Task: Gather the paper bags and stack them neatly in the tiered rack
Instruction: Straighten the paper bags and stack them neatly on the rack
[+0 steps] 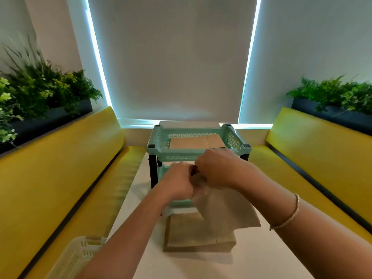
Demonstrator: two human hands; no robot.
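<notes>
Hands (198, 176) grip paper bag (225, 212); rack (161, 151) top tier holds bags (196, 142)

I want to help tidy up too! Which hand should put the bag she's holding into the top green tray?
Probably the right hand. It grips the held paper bag higher up and sits right against the front rim of the rack's top tray. The left hand is lower and farther from it.

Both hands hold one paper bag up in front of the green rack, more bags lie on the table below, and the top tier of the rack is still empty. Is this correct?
Not quite: the top tier is not empty. The head view shows flat brown bags in it. The rest holds: the left hand and right hand hold one paper bag up, with more bags on the table.
</notes>
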